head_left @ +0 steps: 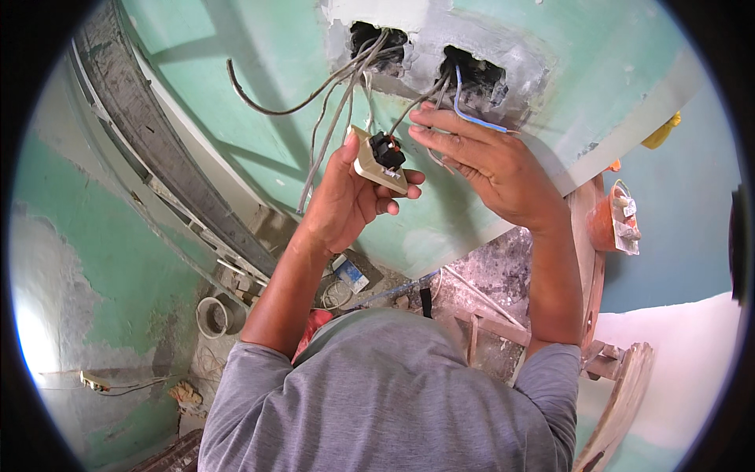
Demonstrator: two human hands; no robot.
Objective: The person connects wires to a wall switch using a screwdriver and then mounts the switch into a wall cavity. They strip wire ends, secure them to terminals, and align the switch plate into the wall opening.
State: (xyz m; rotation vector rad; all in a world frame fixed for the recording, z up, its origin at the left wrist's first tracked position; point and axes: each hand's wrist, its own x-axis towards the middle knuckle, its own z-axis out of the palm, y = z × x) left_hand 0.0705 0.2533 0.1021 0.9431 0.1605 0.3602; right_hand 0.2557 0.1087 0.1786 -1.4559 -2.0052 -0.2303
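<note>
My left hand (pixel 340 203) holds a cream electrical faceplate (pixel 368 167) by its edges, tilted, with the black module (pixel 387 151) on its back turned up. A dark wire (pixel 410 110) runs from this module toward the right wall box. Beside it is my right hand (pixel 503 169), its fingers stretched out near that wire, the thumb mostly hidden. Loose grey cables (pixel 334 86) hang out of the left wall box (pixel 385 47). From the right wall box (pixel 476 71) comes a blue wire (pixel 474 118), passing just above my right hand; thin wire ends show below its fingers.
An orange bucket (pixel 602 224) with items in it hangs at the right, by a wooden post (pixel 583 252). Rough timber (pixel 621 409) stands lower right. Below lie a grey round container (pixel 214 317), a blue-and-white box (pixel 350 273) and debris. A long curved-looking frame (pixel 149 134) rises at left.
</note>
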